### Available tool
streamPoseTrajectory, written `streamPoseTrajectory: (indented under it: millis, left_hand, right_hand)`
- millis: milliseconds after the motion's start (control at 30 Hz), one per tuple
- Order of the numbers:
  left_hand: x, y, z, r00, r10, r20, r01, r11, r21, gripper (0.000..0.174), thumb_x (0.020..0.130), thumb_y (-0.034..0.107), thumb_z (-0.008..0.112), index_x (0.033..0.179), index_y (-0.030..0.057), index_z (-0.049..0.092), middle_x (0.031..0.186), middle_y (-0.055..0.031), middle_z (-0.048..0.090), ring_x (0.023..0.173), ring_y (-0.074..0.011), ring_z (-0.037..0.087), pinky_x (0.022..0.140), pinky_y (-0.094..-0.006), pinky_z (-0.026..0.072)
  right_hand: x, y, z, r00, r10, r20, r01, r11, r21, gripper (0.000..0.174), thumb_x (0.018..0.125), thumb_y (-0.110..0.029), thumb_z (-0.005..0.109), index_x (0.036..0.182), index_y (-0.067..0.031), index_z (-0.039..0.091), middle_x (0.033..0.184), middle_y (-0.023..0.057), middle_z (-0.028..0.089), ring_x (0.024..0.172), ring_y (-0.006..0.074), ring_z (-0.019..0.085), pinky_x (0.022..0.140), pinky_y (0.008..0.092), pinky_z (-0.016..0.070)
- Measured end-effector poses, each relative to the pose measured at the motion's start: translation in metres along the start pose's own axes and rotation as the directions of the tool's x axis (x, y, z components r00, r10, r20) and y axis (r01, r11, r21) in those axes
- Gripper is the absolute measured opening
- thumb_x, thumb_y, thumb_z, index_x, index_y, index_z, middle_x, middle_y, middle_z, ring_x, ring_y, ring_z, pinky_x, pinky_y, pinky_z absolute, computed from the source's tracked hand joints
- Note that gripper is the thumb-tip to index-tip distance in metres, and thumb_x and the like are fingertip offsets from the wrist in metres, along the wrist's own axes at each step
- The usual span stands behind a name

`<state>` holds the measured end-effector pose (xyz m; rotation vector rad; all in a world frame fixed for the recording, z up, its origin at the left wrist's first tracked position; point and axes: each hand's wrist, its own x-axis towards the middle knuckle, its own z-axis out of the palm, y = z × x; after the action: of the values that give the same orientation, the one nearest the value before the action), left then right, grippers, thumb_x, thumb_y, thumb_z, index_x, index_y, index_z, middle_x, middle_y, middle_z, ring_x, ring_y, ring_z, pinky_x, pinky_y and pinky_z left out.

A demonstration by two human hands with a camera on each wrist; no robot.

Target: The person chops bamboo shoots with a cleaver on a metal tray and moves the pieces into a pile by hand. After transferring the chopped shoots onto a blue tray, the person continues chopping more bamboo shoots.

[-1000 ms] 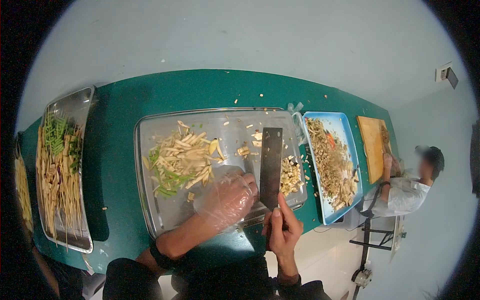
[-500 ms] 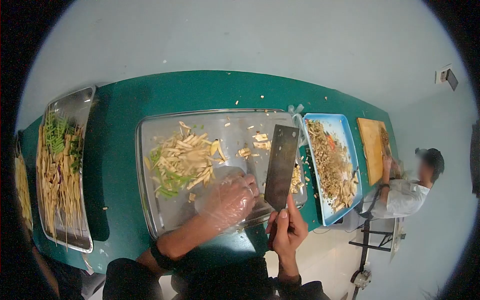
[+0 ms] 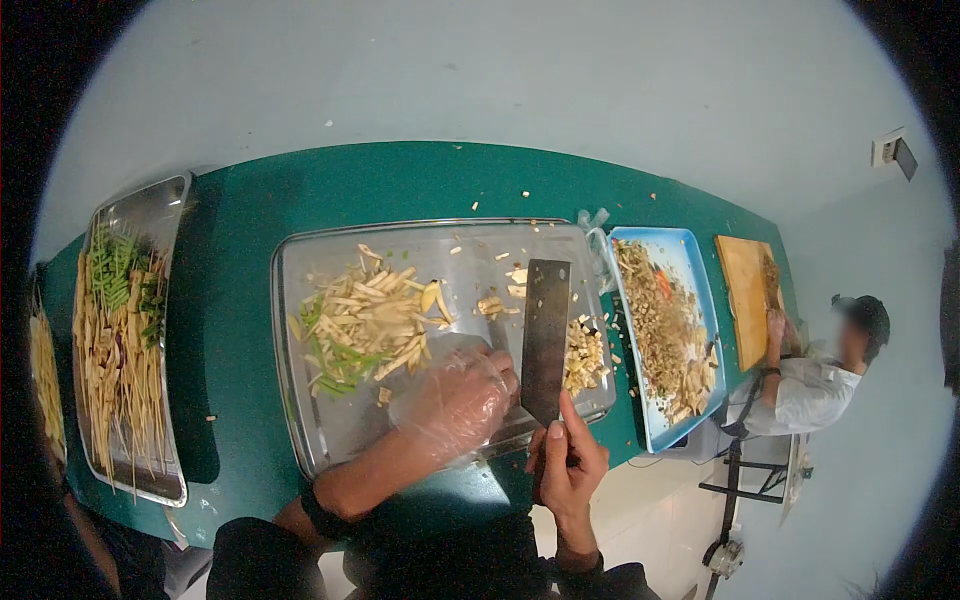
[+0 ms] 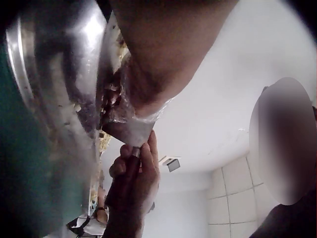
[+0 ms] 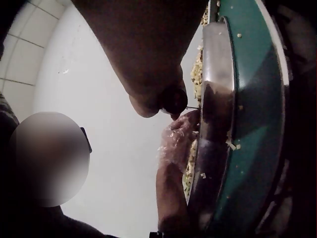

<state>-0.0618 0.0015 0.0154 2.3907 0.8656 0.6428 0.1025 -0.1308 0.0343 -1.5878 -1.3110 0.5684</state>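
Note:
My right hand (image 3: pixel 572 470) grips the dark handle of a cleaver (image 3: pixel 546 335), its broad grey blade over a metal tray (image 3: pixel 410 235). In the left wrist view the handle (image 4: pixel 130 171) shows inside my curled fingers. My left hand (image 3: pixel 462 405), in a clear plastic glove, is bent down at the tray with its knuckles right beside the blade; what lies under the fingers is hidden. Pale cut strips (image 3: pixel 385 310) and green strips (image 3: pixel 345 368) are heaped left of it. Small pale dice (image 3: pixel 585 355) lie right of the blade, and a few chunks (image 3: pixel 490 305) behind.
A blue-rimmed tray (image 3: pixel 628 330) of chopped food stands to the right. Beyond it a person (image 3: pixel 810 385) works at a wooden board (image 3: pixel 740 300). Skewered food (image 3: pixel 120 380) fills a metal tray (image 3: pixel 182 470) at left. A crumpled plastic glove (image 3: pixel 597 245) lies between the trays.
The cleaver swung right and its blade tilted half a second ago; now it is back left beside the left hand, more upright. The left hand has hardly moved.

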Motion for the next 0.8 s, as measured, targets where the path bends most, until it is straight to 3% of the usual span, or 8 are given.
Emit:
streamPoseTrajectory:
  millis: [167,300,367,400,467,567,733,800]
  left_hand:
    - [-0.001,-0.002,0.007,1.000,0.012,-0.024,-0.012,1.000,0.015,0.014,0.086,0.018,0.079,0.093,0.0080,0.073,0.106,-0.0070,0.066,0.107,-0.0335,0.064,0.092,-0.0473,0.0575]
    - [0.000,-0.003,0.005,1.000,-0.016,0.009,0.016,1.000,-0.019,0.013,0.086,0.018,0.078,0.092,0.0081,0.073,0.107,-0.0079,0.066,0.107,-0.0341,0.064,0.092,-0.0474,0.0574]
    - [0.001,-0.001,0.003,1.000,-0.009,0.024,0.010,1.000,-0.015,0.012,0.086,0.017,0.079,0.092,0.0083,0.073,0.106,-0.0082,0.066,0.107,-0.0342,0.064,0.092,-0.0472,0.0574]
    - [0.001,-0.002,0.002,0.999,-0.009,0.035,0.009,1.000,-0.012,0.012,0.085,0.017,0.079,0.091,0.0084,0.073,0.106,-0.0085,0.066,0.107,-0.0342,0.064,0.091,-0.0470,0.0574]
    - [0.000,-0.002,0.002,1.000,-0.005,0.005,0.005,1.000,-0.023,0.012,0.085,0.017,0.079,0.091,0.0085,0.073,0.105,-0.0088,0.066,0.107,-0.0343,0.064,0.091,-0.0472,0.0572]
    - [0.000,-0.002,0.009,1.000,-0.016,-0.022,0.015,0.999,-0.029,0.011,0.086,0.016,0.079,0.091,0.0090,0.073,0.104,-0.0092,0.067,0.105,-0.0344,0.065,0.090,-0.0476,0.0566]
    - [0.000,-0.002,0.010,0.999,-0.011,-0.053,0.010,1.000,-0.015,0.010,0.086,0.015,0.079,0.090,0.0091,0.073,0.102,-0.0090,0.067,0.101,-0.0344,0.066,0.088,-0.0480,0.0559]
    - [0.000,-0.002,0.011,0.996,0.018,-0.089,-0.020,0.999,-0.025,0.010,0.085,0.013,0.079,0.090,0.0087,0.072,0.101,-0.0087,0.067,0.100,-0.0345,0.066,0.088,-0.0479,0.0559]
  right_hand:
    - [0.010,0.011,0.008,0.999,-0.043,-0.024,0.040,0.994,-0.098,0.043,0.112,-0.007,0.055,0.155,-0.0034,0.060,0.072,0.0042,0.067,0.054,0.0074,0.058,0.050,0.0245,0.0461]
    - [0.028,0.002,0.021,0.998,-0.024,-0.056,0.023,1.000,-0.017,0.043,0.112,-0.008,0.056,0.155,-0.0022,0.060,0.071,0.0028,0.066,0.053,0.0071,0.055,0.050,0.0243,0.0461]
    - [0.032,-0.004,0.024,0.992,0.053,-0.115,-0.043,0.995,0.093,0.042,0.107,-0.007,0.062,0.148,0.0019,0.065,0.078,0.0060,0.074,0.069,0.0069,0.064,0.063,0.0256,0.0523]
    - [0.031,-0.002,0.025,0.992,0.051,-0.114,-0.040,0.995,0.096,0.042,0.107,-0.007,0.062,0.148,0.0019,0.065,0.078,0.0060,0.074,0.069,0.0069,0.064,0.063,0.0256,0.0523]
    - [0.022,0.005,0.018,0.986,-0.030,-0.164,0.049,0.992,0.114,0.044,0.113,-0.009,0.054,0.156,0.0004,0.057,0.070,0.0040,0.064,0.052,0.0091,0.056,0.048,0.0258,0.0450]
    - [0.003,0.019,-0.001,0.989,-0.030,-0.146,0.035,0.999,0.036,0.044,0.113,-0.009,0.054,0.156,0.0007,0.056,0.068,0.0043,0.063,0.052,0.0105,0.057,0.047,0.0267,0.0442]
    - [-0.008,0.007,-0.007,0.996,-0.005,-0.087,0.012,0.997,0.077,0.045,0.113,-0.008,0.054,0.157,0.0004,0.056,0.067,0.0059,0.065,0.052,0.0114,0.057,0.047,0.0269,0.0441]
    - [-0.009,0.012,-0.007,0.996,-0.073,-0.049,0.074,0.997,0.024,0.045,0.113,-0.007,0.054,0.157,0.0002,0.055,0.068,0.0073,0.067,0.052,0.0112,0.058,0.048,0.0269,0.0447]
